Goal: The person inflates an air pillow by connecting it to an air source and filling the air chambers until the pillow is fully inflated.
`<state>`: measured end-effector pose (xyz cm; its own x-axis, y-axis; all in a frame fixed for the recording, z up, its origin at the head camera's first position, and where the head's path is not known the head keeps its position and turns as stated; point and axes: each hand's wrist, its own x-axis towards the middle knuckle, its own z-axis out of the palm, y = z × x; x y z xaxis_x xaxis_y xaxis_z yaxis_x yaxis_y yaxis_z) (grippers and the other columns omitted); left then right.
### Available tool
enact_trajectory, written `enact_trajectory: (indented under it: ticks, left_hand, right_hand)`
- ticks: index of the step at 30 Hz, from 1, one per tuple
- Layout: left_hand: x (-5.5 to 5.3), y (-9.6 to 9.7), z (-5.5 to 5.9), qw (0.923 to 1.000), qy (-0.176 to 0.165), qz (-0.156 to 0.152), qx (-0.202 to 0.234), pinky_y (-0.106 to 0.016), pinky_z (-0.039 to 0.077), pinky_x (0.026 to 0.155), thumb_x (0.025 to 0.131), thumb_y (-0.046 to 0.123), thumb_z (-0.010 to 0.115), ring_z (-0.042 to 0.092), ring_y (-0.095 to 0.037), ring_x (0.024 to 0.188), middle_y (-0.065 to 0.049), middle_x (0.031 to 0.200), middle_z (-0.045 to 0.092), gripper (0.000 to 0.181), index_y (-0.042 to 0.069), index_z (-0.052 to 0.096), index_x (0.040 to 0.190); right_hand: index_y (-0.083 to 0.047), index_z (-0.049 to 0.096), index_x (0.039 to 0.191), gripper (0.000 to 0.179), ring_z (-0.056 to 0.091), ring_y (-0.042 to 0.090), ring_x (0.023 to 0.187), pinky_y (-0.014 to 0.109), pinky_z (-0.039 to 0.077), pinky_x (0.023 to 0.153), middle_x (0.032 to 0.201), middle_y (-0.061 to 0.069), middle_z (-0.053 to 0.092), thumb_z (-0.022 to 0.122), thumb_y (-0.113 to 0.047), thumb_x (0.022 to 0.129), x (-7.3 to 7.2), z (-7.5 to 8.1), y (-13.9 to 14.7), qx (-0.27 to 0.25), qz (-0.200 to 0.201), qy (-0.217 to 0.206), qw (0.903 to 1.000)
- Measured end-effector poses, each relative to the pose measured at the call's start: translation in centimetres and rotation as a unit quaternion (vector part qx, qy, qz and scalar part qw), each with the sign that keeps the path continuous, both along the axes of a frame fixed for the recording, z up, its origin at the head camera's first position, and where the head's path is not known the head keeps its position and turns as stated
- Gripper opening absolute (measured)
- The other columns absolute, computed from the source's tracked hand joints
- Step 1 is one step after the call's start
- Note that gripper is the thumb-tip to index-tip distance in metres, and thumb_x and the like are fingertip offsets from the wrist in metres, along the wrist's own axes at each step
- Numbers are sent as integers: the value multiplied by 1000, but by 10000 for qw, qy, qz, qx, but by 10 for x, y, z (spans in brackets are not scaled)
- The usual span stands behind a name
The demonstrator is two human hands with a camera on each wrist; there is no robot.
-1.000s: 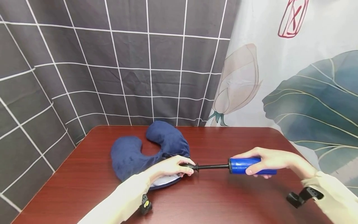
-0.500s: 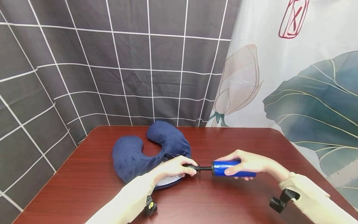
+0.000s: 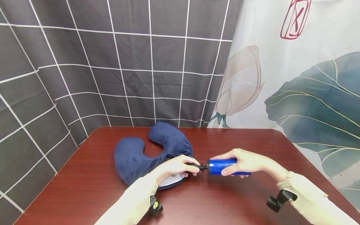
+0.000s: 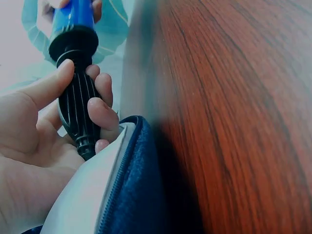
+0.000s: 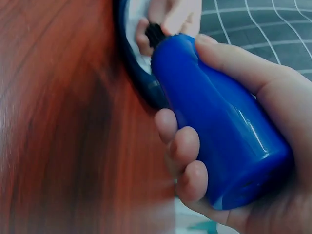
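Observation:
A hand pump with a blue barrel [image 3: 222, 166] and a ribbed black handle [image 4: 78, 105] lies level between my hands. My left hand [image 3: 175, 167] grips the black handle, fingers and thumb curled round it. Around the blue barrel, my right hand [image 3: 247, 161] holds firm, as the right wrist view shows. Only a short bit of black shaft [image 3: 205, 167] shows between handle and barrel. Behind and under my left hand is a navy U-shaped neck pillow [image 3: 137, 162], its zipped cover [image 4: 131, 175] open along the near edge over a white inner part [image 4: 87, 190].
The reddish-brown wooden table [image 3: 230, 203] carries the pillow. A dark grey curtain [image 3: 135, 62] with white grid lines hangs behind it, and a white curtain [image 3: 253, 25] with flower and leaf prints is at the right.
My right hand has moved left with the blue barrel, so the long black shaft has slid mostly into it. The left hand stays nearly in place on the handle.

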<state>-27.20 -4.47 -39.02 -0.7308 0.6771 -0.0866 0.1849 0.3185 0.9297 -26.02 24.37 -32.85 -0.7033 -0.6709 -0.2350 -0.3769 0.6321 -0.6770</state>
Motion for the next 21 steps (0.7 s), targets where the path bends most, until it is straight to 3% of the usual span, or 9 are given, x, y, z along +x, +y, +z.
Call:
enact_trajectory:
  ticks: [13, 21]
  left_hand:
    - [2, -2, 2, 9998, 171, -76, 52, -17, 44, 60, 93, 13, 64, 54, -5, 65, -8, 84, 69, 28, -3, 66, 116]
    - [1, -7, -4, 9986, 517, -7, -92, -18, 45, 62, 91, 16, 68, 54, -7, 65, -1, 91, 66, 30, 3, 67, 118]
  right_hand:
    - [-25, 50, 145, 53, 62, 11, 56, 36, 53, 45, 96, 13, 67, 65, -19, 94, 7, 25, 77, -80, -19, -369, 9993]
    - [-25, 52, 144, 52, 61, 10, 54, 35, 51, 42, 100, 10, 68, 66, -20, 94, 8, 28, 70, -141, 4, -187, 9997]
